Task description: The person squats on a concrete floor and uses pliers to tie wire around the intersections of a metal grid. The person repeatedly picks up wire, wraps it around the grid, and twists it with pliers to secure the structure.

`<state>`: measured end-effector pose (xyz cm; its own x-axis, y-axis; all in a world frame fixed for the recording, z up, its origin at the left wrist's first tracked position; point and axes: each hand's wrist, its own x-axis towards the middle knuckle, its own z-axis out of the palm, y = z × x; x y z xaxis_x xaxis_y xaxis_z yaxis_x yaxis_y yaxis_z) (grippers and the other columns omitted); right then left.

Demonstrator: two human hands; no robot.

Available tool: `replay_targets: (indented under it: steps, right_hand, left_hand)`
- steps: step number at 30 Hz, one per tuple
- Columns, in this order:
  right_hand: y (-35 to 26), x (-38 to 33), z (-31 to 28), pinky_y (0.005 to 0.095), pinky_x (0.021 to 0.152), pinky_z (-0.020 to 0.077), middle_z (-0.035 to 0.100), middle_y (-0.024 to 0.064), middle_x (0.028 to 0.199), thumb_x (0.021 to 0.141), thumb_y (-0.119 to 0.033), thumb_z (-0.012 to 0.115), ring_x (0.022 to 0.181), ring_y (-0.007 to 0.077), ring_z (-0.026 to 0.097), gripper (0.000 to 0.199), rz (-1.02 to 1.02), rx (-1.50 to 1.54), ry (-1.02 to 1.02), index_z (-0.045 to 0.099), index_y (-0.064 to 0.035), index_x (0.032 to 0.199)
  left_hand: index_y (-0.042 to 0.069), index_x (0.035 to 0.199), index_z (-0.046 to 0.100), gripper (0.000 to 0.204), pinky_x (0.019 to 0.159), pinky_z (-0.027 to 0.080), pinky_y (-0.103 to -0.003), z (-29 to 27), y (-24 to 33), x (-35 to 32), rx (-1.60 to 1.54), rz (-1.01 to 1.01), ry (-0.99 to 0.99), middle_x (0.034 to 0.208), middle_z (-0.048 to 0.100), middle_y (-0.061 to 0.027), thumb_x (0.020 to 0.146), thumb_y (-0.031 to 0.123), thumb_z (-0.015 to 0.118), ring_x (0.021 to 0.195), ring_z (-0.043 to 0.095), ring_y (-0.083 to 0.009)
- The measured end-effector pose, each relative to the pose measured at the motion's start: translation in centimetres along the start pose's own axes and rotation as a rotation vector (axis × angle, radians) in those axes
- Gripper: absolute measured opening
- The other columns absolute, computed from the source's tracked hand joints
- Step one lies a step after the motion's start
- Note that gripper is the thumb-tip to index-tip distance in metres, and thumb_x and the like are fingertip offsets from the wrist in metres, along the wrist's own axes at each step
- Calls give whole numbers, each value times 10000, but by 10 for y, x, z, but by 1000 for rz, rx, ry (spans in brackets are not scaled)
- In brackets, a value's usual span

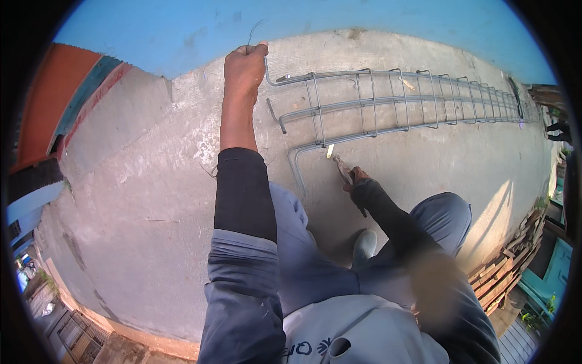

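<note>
My left hand point(244, 68) is closed at the far side, with a few thin strands of tie wire point(253, 33) sticking up out of it. Its thumb is by the upturned hooked end of a rebar cage point(370, 104), perhaps touching it. The cage is long grey bars with square stirrups, lying on the concrete and stretching off to the right. My right hand point(359, 177) grips a pair of worn metal pincers point(343, 168), their jaws pointing at the nearest bar but apart from it. A small pale yellow strip point(330, 151) lies between the jaws and that bar.
Underneath is a grey concrete slab point(151, 182), bordered by a blue surface point(151, 30) at the far side. Stacked wooden pieces point(503, 270) are at the right edge. My boot point(364, 246) stands close to the pincers. Loose wire bits point(157, 220) lie left.
</note>
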<state>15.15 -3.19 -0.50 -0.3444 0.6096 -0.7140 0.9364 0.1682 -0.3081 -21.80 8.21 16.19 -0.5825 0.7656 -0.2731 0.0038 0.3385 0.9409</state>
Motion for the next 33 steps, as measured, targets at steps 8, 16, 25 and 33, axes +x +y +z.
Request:
replay_targets:
  steps: [8, 16, 25, 33]
  right_hand:
    - [-56, -28, 49, 463, 928, 467, 529, 226, 1241, 835, -173, 655, 1157, 398, 549, 543, -144, 166, -88, 423, -60, 1313]
    - [-83, -25, -13, 439, 819, 536, 610, 147, 1032, 845, -193, 677, 909, 317, 651, 478, -41, 279, -159, 478, -54, 1256]
    - [-64, -1, -190, 332, 450, 485, 615, 108, 863, 922, -229, 584, 535, 188, 599, 293, 316, 758, -215, 567, -57, 1158]
    - [-48, 50, -245, 381, 722, 547, 662, 166, 956, 897, -112, 545, 867, 305, 671, 568, -354, -664, 202, 396, -153, 1443]
  left_hand:
    - [-13, 916, 651, 416, 768, 452, -353, 3, -7, 4, 169, 41, -64, 801, 613, -101, 830, 391, 706, 773, 552, -209]
    - [-31, 947, 676, 434, 795, 479, -373, -12, -35, 20, 307, 70, -58, 875, 671, -159, 831, 386, 700, 835, 610, -245]
    - [-41, 1067, 688, 527, 957, 487, -435, 16, -75, 46, 599, 5, -161, 1140, 659, -243, 896, 440, 557, 1085, 627, -387]
    - [-18, 948, 621, 364, 430, 310, -307, 47, -95, 56, 192, -283, -312, 717, 657, -52, 906, 341, 580, 478, 345, -103]
